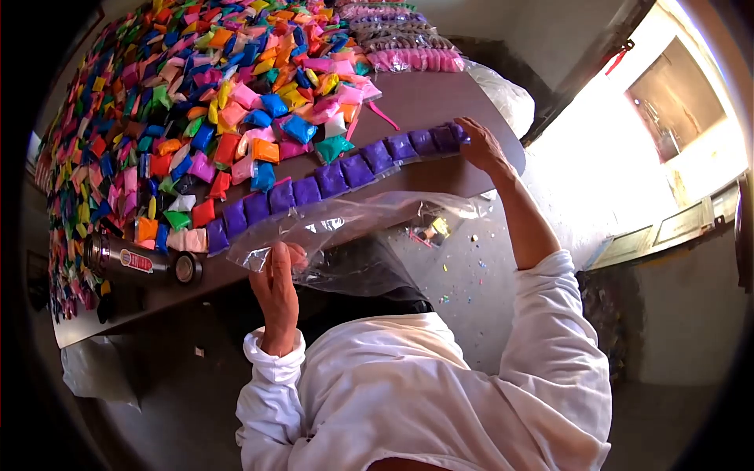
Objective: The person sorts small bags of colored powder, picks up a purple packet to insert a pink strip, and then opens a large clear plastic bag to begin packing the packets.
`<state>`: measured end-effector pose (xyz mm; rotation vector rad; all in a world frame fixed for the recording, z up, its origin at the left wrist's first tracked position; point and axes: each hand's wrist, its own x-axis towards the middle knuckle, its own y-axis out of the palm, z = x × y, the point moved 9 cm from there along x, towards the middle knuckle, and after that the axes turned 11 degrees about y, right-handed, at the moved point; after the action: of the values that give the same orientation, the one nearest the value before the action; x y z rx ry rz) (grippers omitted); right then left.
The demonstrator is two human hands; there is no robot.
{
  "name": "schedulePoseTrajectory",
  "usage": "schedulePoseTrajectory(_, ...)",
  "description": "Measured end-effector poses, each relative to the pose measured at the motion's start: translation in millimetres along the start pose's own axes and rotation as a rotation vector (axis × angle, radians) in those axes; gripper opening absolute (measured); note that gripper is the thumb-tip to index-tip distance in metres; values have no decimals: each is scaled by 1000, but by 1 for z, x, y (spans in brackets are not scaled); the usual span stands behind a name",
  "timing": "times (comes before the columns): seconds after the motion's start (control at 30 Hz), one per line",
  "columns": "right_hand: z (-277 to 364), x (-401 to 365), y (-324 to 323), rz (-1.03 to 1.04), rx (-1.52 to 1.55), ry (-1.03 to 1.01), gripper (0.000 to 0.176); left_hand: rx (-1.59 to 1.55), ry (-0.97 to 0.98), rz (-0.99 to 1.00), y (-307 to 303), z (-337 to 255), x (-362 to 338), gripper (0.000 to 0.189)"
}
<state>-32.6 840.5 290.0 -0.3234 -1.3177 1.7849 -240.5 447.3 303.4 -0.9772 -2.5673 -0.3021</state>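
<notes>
A long row of small purple packets (332, 180) runs slantwise along the near edge of the table. My right hand (485, 149) is at the row's far right end, its fingers curled over the last packet. A clear plastic bag (345, 220) hangs crumpled in front of the row, its upper edge overlapping some packets in this view. My left hand (276, 286) pinches the bag's left end between thumb and fingers, below the row's left part.
Many loose coloured packets (236, 102) are heaped across the brown table (440, 98). Bagged pink packets (416, 60) lie at the back. A metal flask (126, 259) lies at the left, beside a round lid (187, 268). Scraps litter the floor (463, 275).
</notes>
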Motion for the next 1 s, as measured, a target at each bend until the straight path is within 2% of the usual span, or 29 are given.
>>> schedulePoseTrajectory(0.07,-14,2,5,0,-66,138,46,-1,-1,4,1,-1,0,30)
schedulePoseTrajectory(0.13,-19,4,5,-27,-83,104,42,-5,4,27,3,-1,0,29)
schedulePoseTrajectory(0.23,-28,9,6,49,-110,112,41,-25,-4,12,4,0,-2,29)
schedulePoseTrajectory(0.33,-39,9,11,90,-115,175,43,-31,-5,-11,3,1,-3,29)
schedulePoseTrajectory(0.4,-15,-5,-5,-175,-93,-32,48,-35,-11,-12,2,2,-4,28)
schedulePoseTrajectory(0.43,-9,-5,-7,-173,-93,-33,48,-38,-16,-12,2,2,-4,28)
schedulePoseTrajectory(0.5,-7,-5,3,48,-79,47,51,-25,-10,-2,1,4,-3,28)
schedulePoseTrajectory(0.63,-10,0,5,44,-104,66,52,2,-20,4,4,3,-3,30)
schedulePoseTrajectory(0.73,-12,6,3,13,-132,69,45,-3,-6,7,5,3,-4,31)
schedulePoseTrajectory(0.8,-19,10,-8,-119,-19,103,33,8,-10,12,3,5,-4,32)
schedulePoseTrajectory(0.83,-12,9,-11,-116,-22,99,33,21,-19,18,2,7,-5,33)
schedulePoseTrajectory(0.9,19,-3,-23,-190,75,-18,33,21,-21,24,2,4,-3,33)
schedulePoseTrajectory(0.93,21,-8,-18,-185,74,-14,33,21,-18,43,3,2,-2,33)
schedulePoseTrajectory(1.0,49,-23,-10,-188,11,-277,32,20,-36,34,6,2,-3,33)
